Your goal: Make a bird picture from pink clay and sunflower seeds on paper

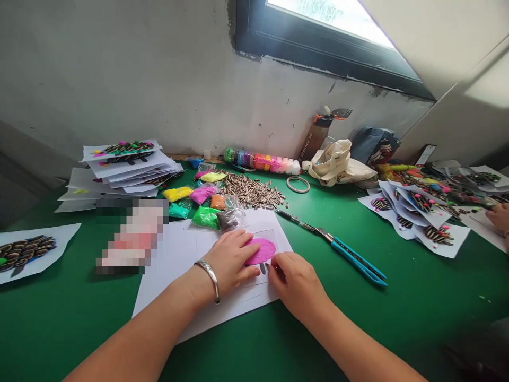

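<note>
A flattened oval of pink clay [261, 250] lies on white paper [167, 286] on the green table. My left hand [233, 260], with a silver bracelet on its wrist, lies spread with its fingertips on the paper and on the clay's left edge. Just below the oval sits a small dark strip [262, 269]. My right hand [294, 281] is closed in a pinch at the oval's lower right, beside a second dark bit. Whether those fingers hold anything is hidden.
Behind the paper are bagged coloured clays [205, 217] and a heap of sunflower seeds [252, 191]. To the right lie a pen [296, 220], blue-handled scissors [358, 260] and a tape roll [298, 184]. Seed-picture stacks [131, 172] flank both sides. Another person's hand [499, 217] shows far right.
</note>
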The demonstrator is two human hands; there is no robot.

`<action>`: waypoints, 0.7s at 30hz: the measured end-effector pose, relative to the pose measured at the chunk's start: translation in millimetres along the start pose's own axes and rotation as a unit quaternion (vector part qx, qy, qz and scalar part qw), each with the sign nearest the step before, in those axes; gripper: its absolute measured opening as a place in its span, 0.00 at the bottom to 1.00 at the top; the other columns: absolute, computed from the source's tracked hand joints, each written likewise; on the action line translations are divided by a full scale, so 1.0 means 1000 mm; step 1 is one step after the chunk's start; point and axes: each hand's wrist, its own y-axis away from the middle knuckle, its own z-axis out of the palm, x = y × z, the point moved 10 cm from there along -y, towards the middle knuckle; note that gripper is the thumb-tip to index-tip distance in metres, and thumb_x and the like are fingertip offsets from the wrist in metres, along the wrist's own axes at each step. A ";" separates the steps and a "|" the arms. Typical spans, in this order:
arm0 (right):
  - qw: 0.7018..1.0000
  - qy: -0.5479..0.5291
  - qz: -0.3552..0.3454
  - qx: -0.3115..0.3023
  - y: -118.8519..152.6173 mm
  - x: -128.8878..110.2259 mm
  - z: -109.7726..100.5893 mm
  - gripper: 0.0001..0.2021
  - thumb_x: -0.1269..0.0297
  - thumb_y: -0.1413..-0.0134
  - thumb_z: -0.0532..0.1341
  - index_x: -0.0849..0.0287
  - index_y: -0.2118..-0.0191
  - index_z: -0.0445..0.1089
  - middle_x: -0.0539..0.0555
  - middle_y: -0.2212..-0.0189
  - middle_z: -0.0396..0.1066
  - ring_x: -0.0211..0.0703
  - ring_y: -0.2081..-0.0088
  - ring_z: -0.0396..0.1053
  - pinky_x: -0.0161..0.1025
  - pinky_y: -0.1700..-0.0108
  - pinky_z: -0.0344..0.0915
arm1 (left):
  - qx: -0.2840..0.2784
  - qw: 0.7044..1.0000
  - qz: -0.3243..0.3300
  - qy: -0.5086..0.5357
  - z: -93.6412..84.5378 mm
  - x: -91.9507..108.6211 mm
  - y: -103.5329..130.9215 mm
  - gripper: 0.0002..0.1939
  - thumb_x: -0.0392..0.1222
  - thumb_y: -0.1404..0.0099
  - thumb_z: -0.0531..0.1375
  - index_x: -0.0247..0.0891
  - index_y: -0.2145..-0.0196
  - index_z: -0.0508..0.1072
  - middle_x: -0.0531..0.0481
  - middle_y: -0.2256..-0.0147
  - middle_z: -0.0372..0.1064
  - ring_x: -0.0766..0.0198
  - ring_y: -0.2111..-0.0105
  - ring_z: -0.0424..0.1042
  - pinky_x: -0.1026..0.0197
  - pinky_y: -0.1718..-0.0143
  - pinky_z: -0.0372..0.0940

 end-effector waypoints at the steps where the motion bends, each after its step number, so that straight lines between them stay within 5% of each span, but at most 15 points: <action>1: 1.000 0.013 0.001 0.005 0.000 -0.001 0.000 0.09 0.70 0.42 0.53 0.58 0.73 0.63 0.50 0.77 0.65 0.39 0.73 0.60 0.35 0.69 0.52 | -0.001 1.000 -0.002 -0.001 0.000 0.000 0.000 0.19 0.48 0.37 0.61 0.38 0.51 0.70 0.41 0.50 0.66 0.47 0.48 0.62 0.44 0.47 0.59; 7: 0.997 0.074 -0.001 0.021 0.004 -0.006 0.001 0.10 0.70 0.41 0.51 0.58 0.74 0.61 0.50 0.78 0.64 0.39 0.75 0.59 0.37 0.72 0.48 | -0.006 1.000 -0.018 0.001 0.001 -0.001 0.000 0.18 0.46 0.38 0.61 0.40 0.51 0.70 0.42 0.51 0.66 0.47 0.48 0.61 0.44 0.46 0.58; 21: 0.999 0.023 -0.029 0.012 0.003 -0.014 0.001 0.11 0.72 0.43 0.51 0.57 0.76 0.59 0.48 0.81 0.62 0.36 0.77 0.56 0.34 0.72 0.50 | -0.003 1.000 -0.025 -0.008 0.003 0.000 0.000 0.18 0.45 0.38 0.61 0.40 0.51 0.70 0.42 0.49 0.65 0.47 0.47 0.60 0.43 0.45 0.57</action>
